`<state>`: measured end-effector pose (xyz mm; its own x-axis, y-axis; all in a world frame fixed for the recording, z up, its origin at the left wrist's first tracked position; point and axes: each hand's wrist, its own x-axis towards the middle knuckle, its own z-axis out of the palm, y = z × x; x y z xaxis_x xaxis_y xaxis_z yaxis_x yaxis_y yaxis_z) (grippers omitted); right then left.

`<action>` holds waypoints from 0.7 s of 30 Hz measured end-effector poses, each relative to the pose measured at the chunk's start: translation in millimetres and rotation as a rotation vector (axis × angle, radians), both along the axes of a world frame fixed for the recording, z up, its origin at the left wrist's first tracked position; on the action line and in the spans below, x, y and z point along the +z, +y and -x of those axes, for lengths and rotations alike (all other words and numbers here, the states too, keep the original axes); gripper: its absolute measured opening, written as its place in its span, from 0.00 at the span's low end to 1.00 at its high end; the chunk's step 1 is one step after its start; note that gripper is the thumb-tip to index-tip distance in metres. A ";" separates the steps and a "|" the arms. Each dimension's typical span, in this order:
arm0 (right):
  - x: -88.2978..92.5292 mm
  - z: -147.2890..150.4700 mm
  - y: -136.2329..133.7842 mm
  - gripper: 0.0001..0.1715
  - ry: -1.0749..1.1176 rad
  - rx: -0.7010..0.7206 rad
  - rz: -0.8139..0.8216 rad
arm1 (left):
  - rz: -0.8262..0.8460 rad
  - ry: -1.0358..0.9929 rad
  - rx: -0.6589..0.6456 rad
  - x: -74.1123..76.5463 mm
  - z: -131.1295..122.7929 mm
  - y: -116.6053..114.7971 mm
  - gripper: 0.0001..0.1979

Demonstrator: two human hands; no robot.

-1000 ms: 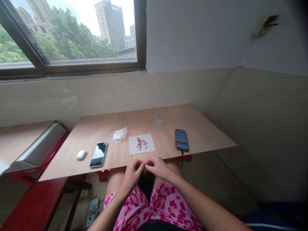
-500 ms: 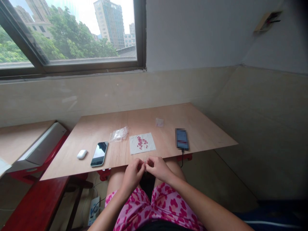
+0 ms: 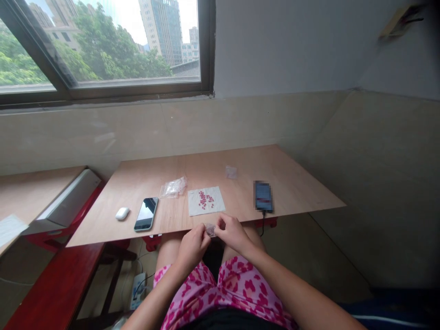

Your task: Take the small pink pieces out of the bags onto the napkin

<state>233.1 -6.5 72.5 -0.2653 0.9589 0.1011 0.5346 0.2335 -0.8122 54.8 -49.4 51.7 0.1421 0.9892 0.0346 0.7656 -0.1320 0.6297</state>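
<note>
Handling a bag (image 3: 210, 230)
Left hand (image 3: 193, 244) and right hand (image 3: 234, 236) pinch it by the tabletop's (image 3: 295, 174) near edge; next move likely needs delicacy.

The surface (image 3: 292, 183) looked like smooth, satiny wood; the held bag (image 3: 210, 230) was see-through plastic (thin-looking, too). The white sheet (image 3: 218, 207) seemed matt and papery, the dark phone screen (image 3: 146, 214) glossy.

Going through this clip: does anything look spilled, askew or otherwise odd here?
Nothing looks spilled; the small red pieces lie within the white sheet. The oddity is the wall box at upper right: something dark sticks out of it, too blurred to identify.
</note>
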 end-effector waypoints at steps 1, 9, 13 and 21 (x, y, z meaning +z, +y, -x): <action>-0.8 -1.3 1.6 0.07 0.016 0.010 0.002 | -0.008 -0.004 0.001 1.0 -0.1 -0.3 0.09; -2.3 -1.4 3.7 0.03 0.373 0.168 0.143 | -0.246 -0.225 -0.131 12.6 0.7 -1.2 0.36; 0.5 -1.7 6.4 0.04 0.520 0.235 0.288 | -0.136 -0.348 -0.090 17.8 -0.5 0.5 0.29; -3.6 -4.6 8.3 0.16 0.316 0.180 0.183 | -0.033 -0.488 -0.058 21.1 2.1 5.0 0.21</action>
